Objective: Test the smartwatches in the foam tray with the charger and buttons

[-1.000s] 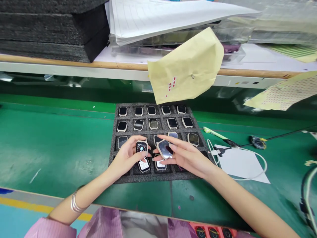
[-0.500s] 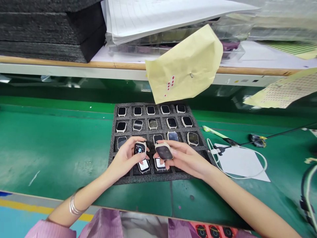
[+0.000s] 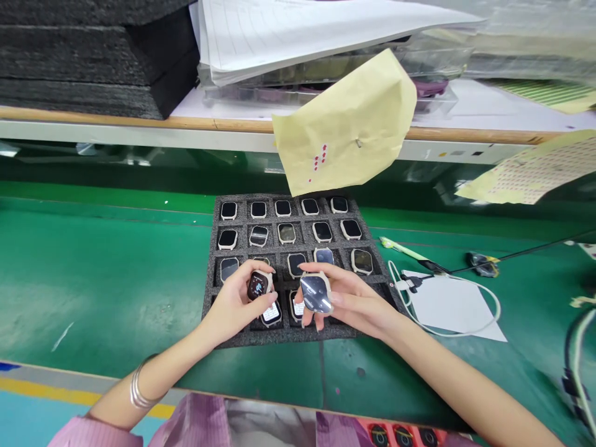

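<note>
My left hand (image 3: 235, 301) is closed around a strapless smartwatch (image 3: 259, 285) whose lit screen shows a dial. Between the fingers and thumb of my right hand (image 3: 351, 298) is a second smartwatch (image 3: 316, 293), its dark screen glossy with reflections. Both are held above the front of a grey foam tray (image 3: 284, 336). Smartwatches with dark screens, such as this one (image 3: 362, 261), lie in the tray's pockets. Two with lit white screens sit in the front row, one (image 3: 270, 313) below my left hand and one (image 3: 297, 305) partly hidden by my right fingers.
A green pen (image 3: 405, 249), a white cable (image 3: 496, 298) and a white paper sheet (image 3: 454, 307) lie right of the tray. Yellow paper (image 3: 347, 124) hangs from the shelf edge (image 3: 139, 138). Black foam blocks (image 3: 84, 62) are stacked on the shelf. A red tray (image 3: 363, 428) shows at the bottom.
My right hand has tilted its smartwatch, so the screen now catches the light, and brought it slightly right and down. The watch in my left hand has turned and shifted slightly left.
</note>
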Available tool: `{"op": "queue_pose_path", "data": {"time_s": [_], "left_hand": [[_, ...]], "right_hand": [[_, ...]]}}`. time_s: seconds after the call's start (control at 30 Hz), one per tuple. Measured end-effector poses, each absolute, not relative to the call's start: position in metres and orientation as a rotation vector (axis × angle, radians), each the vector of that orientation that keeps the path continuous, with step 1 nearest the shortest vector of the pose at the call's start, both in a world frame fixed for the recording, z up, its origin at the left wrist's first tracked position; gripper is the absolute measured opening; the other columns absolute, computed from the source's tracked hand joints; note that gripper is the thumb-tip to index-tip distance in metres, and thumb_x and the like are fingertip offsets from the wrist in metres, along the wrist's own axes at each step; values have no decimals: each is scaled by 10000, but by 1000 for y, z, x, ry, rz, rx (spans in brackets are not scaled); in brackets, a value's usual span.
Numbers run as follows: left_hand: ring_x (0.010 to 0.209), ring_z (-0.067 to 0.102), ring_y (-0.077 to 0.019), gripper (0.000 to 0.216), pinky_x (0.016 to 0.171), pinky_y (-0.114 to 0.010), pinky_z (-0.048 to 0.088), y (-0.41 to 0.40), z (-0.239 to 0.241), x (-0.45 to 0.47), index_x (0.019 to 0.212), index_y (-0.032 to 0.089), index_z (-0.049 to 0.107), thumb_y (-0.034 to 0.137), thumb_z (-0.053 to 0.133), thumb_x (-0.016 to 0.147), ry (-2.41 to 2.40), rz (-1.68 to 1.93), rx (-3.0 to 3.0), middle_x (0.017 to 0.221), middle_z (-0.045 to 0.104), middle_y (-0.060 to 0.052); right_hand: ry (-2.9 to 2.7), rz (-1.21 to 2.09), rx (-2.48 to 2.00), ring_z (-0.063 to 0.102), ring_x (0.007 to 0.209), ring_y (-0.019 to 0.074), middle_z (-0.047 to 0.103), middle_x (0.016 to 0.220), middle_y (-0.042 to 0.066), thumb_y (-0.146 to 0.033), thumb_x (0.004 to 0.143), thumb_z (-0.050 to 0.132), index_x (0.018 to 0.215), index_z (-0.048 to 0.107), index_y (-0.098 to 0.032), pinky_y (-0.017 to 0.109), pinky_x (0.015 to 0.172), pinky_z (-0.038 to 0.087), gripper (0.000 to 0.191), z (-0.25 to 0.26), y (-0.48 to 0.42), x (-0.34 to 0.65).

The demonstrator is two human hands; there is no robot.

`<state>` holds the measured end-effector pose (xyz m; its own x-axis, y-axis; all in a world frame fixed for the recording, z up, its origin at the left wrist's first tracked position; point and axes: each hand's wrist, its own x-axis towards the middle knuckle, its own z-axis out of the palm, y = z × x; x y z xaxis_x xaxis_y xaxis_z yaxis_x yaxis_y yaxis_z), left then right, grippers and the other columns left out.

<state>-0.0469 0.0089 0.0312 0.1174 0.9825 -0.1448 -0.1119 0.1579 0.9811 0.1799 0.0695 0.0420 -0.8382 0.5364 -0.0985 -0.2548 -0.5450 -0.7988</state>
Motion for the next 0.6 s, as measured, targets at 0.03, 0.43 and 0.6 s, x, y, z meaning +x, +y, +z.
{"op": "queue_pose_path", "data": {"time_s": [0.03,0.43,0.6], "left_hand": [[639,494,-111,277,548,-211,399,9,31,-47,1033,196,547,207,701,802,1130,1071,1078,785,520,28],[663,437,-125,161,624,-239,374,8,31,-47,912,196,510,184,641,819,1148,1019,1206,757,452,33],[633,466,-132,165,598,-240,400,-2,35,-47,844,198,540,278,678,802,1202,1010,1230,726,480,28]], "right_hand": [[-1145,2375,-465,738,832,231,700,1053,114,-289,890,696,1285,567,-217,299,651,563,422,42,69,179],[-1097,2270,-606,738,717,229,732,961,109,-267,794,757,1154,662,-175,301,583,574,384,40,71,178],[-1069,2251,-659,737,731,212,734,949,97,-284,775,800,1204,655,-146,312,664,590,474,39,64,177]]}}
